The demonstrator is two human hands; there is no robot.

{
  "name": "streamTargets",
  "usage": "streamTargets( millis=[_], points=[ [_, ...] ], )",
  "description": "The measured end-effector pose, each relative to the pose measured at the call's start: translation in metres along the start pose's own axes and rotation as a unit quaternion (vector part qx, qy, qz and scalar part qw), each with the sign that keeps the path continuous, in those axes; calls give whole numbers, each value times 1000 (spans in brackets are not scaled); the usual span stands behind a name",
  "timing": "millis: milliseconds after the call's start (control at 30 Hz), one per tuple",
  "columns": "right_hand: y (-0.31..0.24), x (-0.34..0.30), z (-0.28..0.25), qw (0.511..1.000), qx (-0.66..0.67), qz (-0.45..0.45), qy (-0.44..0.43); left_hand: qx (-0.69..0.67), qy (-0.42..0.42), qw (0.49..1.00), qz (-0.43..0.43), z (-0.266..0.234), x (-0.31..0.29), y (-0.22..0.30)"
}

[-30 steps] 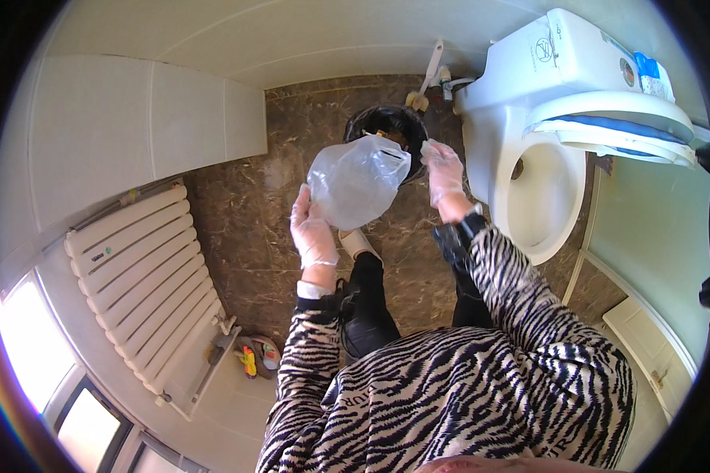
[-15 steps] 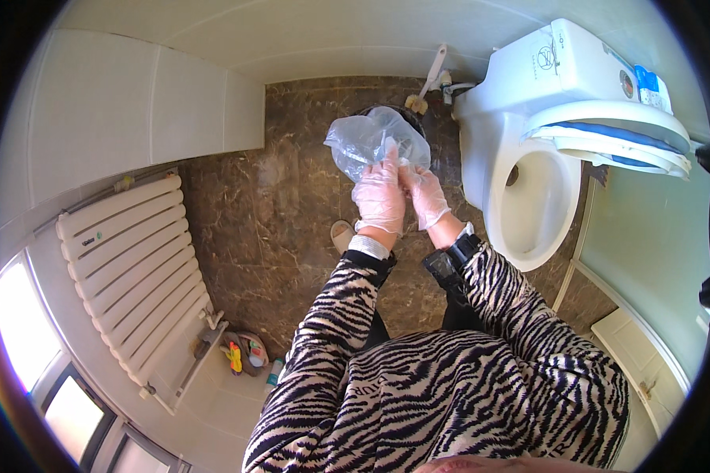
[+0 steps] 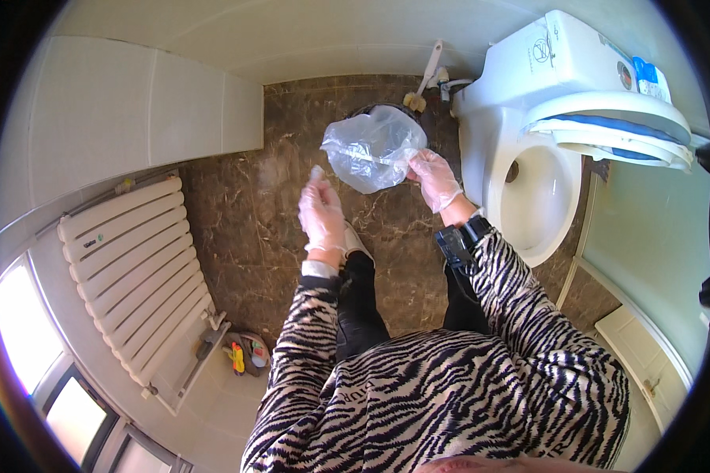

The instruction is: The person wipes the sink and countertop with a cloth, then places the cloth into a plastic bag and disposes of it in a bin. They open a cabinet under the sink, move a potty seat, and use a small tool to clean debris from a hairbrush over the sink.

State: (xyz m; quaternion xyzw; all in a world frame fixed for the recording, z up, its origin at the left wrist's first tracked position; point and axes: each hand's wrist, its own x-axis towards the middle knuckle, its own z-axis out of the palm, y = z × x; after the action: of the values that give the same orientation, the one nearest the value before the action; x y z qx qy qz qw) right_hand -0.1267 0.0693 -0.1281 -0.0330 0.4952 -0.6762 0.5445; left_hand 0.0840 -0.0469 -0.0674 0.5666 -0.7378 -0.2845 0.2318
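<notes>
A clear plastic bag (image 3: pixel 364 150) spreads out over the dark rim of a round bin (image 3: pixel 409 111) on the floor ahead of me. Its right edge is pinched in my right hand (image 3: pixel 436 183), which wears a thin see-through glove. My left hand (image 3: pixel 322 211), gloved the same way, is raised left of the bag and apart from it. The fingers there are drawn together, with a whitish tip showing at their top. Whether that is loose glove or something held, I cannot make out. The bag hides most of the bin.
To the right stands a white toilet (image 3: pixel 532 201) with its seat raised. A toilet brush (image 3: pixel 426 79) leans at the wall behind the bin. A white radiator (image 3: pixel 138 272) lines the left wall, and several bottles (image 3: pixel 244 355) sit in the corner below it. My shoe (image 3: pixel 360 240) is beneath my left hand.
My hands were close together at the bag's near edge. The left has come away from it to the left and back, while the right keeps hold. The bag now lies spread wider.
</notes>
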Motion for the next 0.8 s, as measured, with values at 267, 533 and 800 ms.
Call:
streamTargets(
  millis=[267,533,800],
  points=[
    [4,18,-18,998,-65,-7,26,-125,-166,972,-110,21,79,-4],
    [-8,20,-9,987,-126,-49,90,-227,-130,954,-143,28,75,17],
    [-20,23,0,936,-306,-56,163,-72,-115,982,-134,42,76,4]
  ],
)
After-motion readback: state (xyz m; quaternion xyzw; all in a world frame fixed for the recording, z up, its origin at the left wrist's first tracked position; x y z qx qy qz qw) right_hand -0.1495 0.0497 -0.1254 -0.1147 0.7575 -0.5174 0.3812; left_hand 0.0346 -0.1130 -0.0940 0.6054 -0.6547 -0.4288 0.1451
